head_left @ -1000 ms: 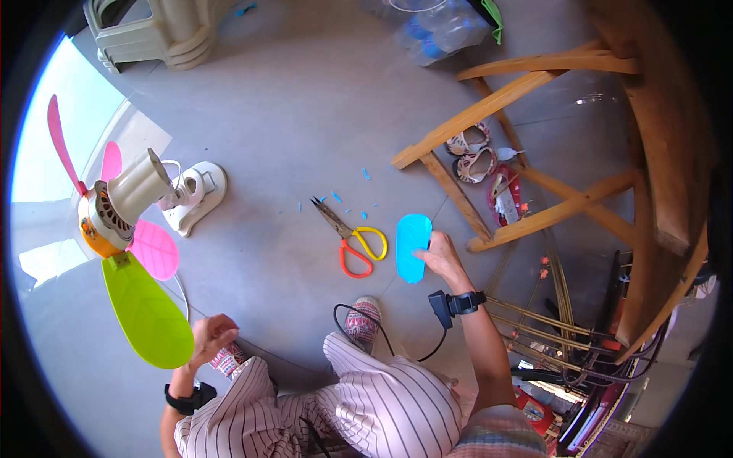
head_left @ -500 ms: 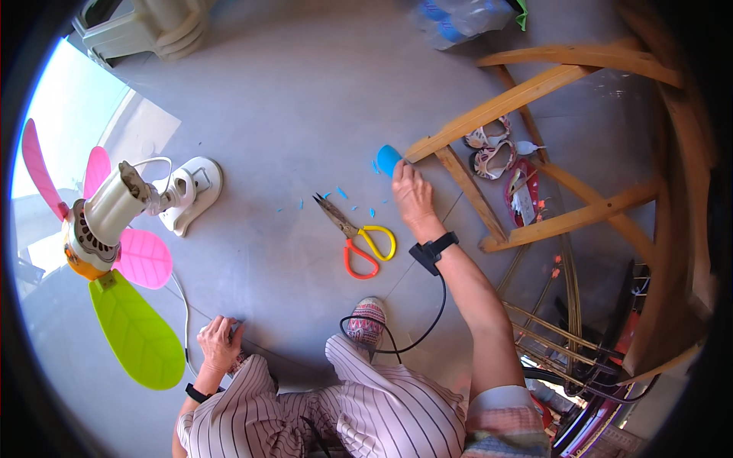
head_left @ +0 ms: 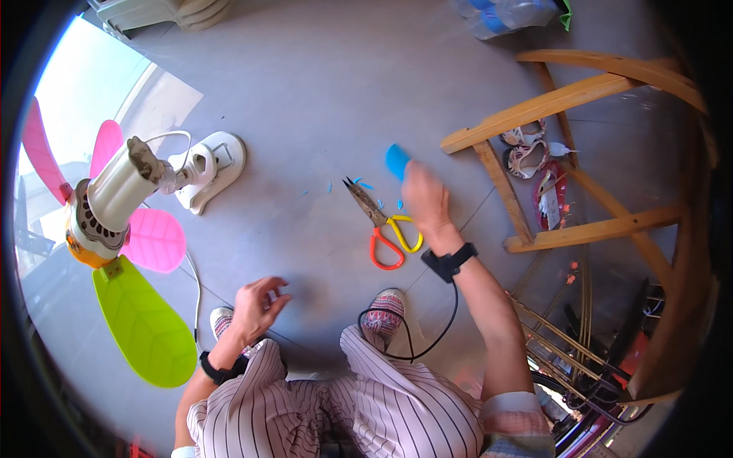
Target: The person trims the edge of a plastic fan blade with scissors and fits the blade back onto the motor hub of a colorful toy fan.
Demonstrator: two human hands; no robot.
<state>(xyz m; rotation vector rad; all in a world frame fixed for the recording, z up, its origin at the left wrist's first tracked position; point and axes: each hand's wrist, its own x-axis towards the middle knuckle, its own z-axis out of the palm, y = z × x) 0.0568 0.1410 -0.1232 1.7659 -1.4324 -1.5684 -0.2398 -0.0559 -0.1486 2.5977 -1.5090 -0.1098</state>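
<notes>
My right hand [head_left: 426,197] is closed around a blue piece with a rounded end [head_left: 396,160], thin and flat-looking; the fingers hide its lower part, so its kind is unclear. Just left of that hand, scissors [head_left: 377,217] with one orange-red and one yellow handle lie on the floor, blades pointing away from me. Around the blades are several small blue scraps [head_left: 364,184]. Over my left knee, my left hand [head_left: 260,307] hangs in the air with nothing in it, thumb and fingers apart.
A white fan [head_left: 107,206] with pink and green blades stands at left, its cord [head_left: 196,294] trailing on the floor. A wooden chair frame [head_left: 550,107] lies at right, with sandals [head_left: 527,156] beside it. Plastic-wrapped bottles [head_left: 504,15] sit at the far right. A black cable [head_left: 450,320] hangs from my right wrist.
My left hand has lifted from beside my left foot and moved right and forward. My right hand still holds the blue piece and has drawn back slightly from the chair frame.
</notes>
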